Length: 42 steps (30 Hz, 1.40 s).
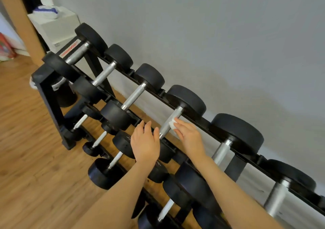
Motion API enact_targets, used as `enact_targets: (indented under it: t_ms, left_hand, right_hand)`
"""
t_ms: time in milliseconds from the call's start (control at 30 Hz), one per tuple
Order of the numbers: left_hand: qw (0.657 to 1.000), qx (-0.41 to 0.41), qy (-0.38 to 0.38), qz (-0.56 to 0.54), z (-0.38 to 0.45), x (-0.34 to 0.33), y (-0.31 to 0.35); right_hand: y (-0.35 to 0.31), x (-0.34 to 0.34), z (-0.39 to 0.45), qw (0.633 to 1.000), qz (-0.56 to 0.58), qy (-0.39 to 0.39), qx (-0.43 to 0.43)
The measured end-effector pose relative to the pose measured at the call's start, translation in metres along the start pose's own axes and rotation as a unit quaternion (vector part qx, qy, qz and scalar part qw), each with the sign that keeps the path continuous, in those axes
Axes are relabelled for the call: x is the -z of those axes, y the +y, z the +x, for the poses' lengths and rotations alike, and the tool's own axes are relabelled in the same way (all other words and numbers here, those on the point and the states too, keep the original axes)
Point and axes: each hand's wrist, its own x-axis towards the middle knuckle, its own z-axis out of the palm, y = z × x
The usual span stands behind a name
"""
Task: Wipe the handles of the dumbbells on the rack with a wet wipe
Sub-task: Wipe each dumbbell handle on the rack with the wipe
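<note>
The right hand [189,135] pinches a white wet wipe [172,123] against the handle [169,123] of the fourth dumbbell on the rack's [51,95] top row, near centre; the left hand [145,143], fingers relaxed and holding nothing, rests on that dumbbell's near head at 9 o'clock of the wipe; wiping looks midway, judging by position, though no handle shows whether it is clean; six top-row handles are visible, plus about six lower ones; one wipe, one rack.

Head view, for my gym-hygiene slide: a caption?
Right hand presses a wet wipe against a top-rack dumbbell handle; left hand steadies its end.
</note>
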Motion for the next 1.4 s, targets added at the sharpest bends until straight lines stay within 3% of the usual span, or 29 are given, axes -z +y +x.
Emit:
enact_targets:
  t_ms: [233,467,633,800,933,1067,1200,1333,1400]
  left_hand:
    - [0.995,0.001,0.095,-0.007,-0.002,-0.020,-0.005]
    - [0.989,-0.028,0.146,-0.021,-0.001,-0.027,-0.010]
    - [0.986,-0.033,0.159,-0.031,-0.001,-0.030,-0.012]
    - [0.985,-0.035,0.164,-0.032,-0.001,-0.031,-0.012]
    - [0.985,-0.032,0.167,-0.027,-0.002,-0.032,-0.013]
    - [0.985,-0.034,0.166,-0.025,-0.001,-0.033,-0.014]
    - [0.984,-0.040,0.169,-0.027,-0.001,-0.033,-0.015]
    - [0.984,-0.039,0.173,-0.029,-0.001,-0.033,-0.014]
    - [0.984,-0.041,0.174,-0.029,-0.002,-0.033,-0.014]
  right_hand:
    - [0.027,-0.007,0.023,0.999,-0.020,0.003,0.050]
    - [0.045,-0.016,0.044,0.985,-0.143,-0.008,0.092]
    - [0.052,-0.017,0.044,0.965,-0.165,-0.060,0.194]
    - [0.049,-0.009,0.051,0.971,-0.177,-0.052,0.151]
    - [0.044,-0.011,0.046,0.966,-0.190,-0.055,0.168]
    - [0.047,-0.010,0.051,0.975,-0.192,-0.036,0.107]
    - [0.050,-0.013,0.043,0.968,-0.194,-0.038,0.154]
    - [0.060,-0.015,0.043,0.977,-0.189,-0.015,0.098]
    - [0.059,-0.027,0.036,0.979,-0.163,-0.038,0.117]
